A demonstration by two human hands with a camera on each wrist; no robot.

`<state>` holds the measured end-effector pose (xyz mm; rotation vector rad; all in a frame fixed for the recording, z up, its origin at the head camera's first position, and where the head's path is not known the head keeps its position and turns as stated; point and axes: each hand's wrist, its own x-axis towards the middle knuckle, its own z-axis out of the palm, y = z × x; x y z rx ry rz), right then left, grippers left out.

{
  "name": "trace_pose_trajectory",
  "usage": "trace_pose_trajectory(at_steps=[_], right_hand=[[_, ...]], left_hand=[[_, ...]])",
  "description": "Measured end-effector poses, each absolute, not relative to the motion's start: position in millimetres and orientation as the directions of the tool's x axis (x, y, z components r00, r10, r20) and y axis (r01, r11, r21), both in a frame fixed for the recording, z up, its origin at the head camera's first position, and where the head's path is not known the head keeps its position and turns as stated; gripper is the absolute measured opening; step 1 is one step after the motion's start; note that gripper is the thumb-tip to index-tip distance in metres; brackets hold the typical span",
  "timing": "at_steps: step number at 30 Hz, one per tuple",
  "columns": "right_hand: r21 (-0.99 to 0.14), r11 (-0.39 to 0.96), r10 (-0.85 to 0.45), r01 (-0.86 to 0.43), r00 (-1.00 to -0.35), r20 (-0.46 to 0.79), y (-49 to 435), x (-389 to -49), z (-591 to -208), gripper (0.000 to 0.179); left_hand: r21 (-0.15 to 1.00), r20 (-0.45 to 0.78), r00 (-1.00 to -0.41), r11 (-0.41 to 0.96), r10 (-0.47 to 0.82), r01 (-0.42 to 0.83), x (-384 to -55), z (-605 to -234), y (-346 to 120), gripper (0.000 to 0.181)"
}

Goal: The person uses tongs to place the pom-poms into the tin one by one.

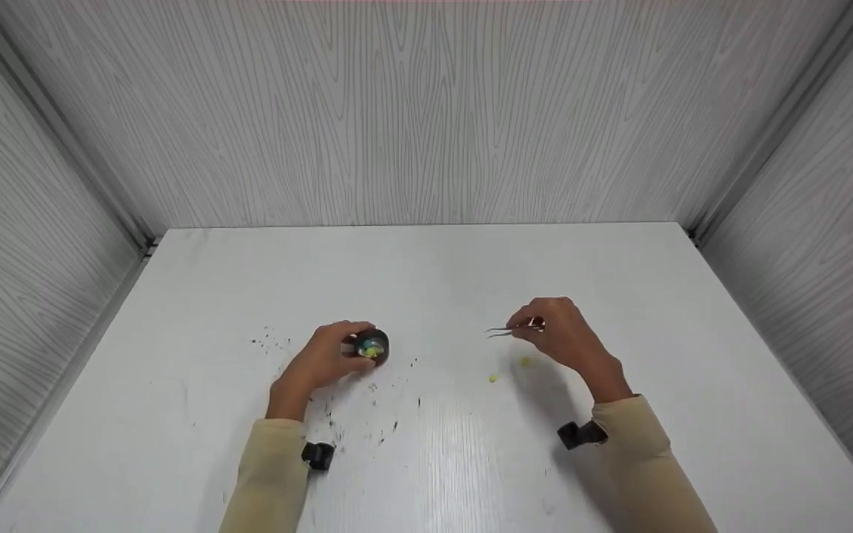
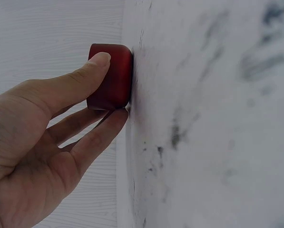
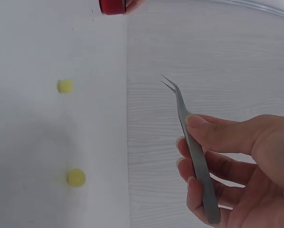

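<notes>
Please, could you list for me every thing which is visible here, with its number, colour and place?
round open container: one, dark red outside, in the left hand at the table
yellow pieces inside: number unclear, yellow, in the container
curved-tip tweezers: one, silver-grey, in the right hand
loose small pieces: two, yellow, on the table near the right hand
dark specks: many, blackish, on the table, mostly around the left hand
table: one, white, under everything
wall panels: three, grey wood-grain, behind and on both sides
wrist cameras: two, black, one per wrist
sleeves: two, beige, on the forearms
left hand: one, holding the container
right hand: one, holding the tweezers
</notes>
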<state>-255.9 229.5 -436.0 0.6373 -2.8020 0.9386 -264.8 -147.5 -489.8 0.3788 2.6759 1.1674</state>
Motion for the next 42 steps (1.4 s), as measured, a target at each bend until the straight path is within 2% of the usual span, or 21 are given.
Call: trace_pose_trajectory(at_steps=[5, 15, 24, 31, 42], right_hand=[[-0.549, 0.726, -0.352, -0.414, -0.910, 0.222, 244.0, -255.8, -435.7, 0.013], [-0.556, 0.772, -0.342, -0.307, -0.939, 0.042, 264.8, -260.1, -435.1, 0.013], [-0.578, 0.779, -0.331, -0.242, -0.942, -0.053, 283.1, -264.5, -437.7, 0.013], [-0.559, 0.793, -0.345, -0.243, -0.935, -0.083, 289.4, -266.7, -443.4, 0.014], [-0.564, 0.784, -0.373, -0.258, -0.923, -0.096, 294.3, -271.8, -450.1, 0.012]], left_hand=[[0.746, -0.075, -0.948, 0.649, 0.309, 0.152, -264.8, -490.5, -147.2, 0.061], [0.752, -0.038, -0.940, 0.629, 0.339, 0.196, -266.5, -492.4, -149.7, 0.058], [0.750, -0.046, -0.940, 0.634, 0.337, 0.191, -266.1, -492.5, -149.5, 0.058], [0.746, -0.068, -0.942, 0.644, 0.328, 0.171, -266.1, -492.4, -148.6, 0.061], [0.750, -0.038, -0.940, 0.631, 0.339, 0.197, -268.0, -494.2, -150.0, 0.059]])
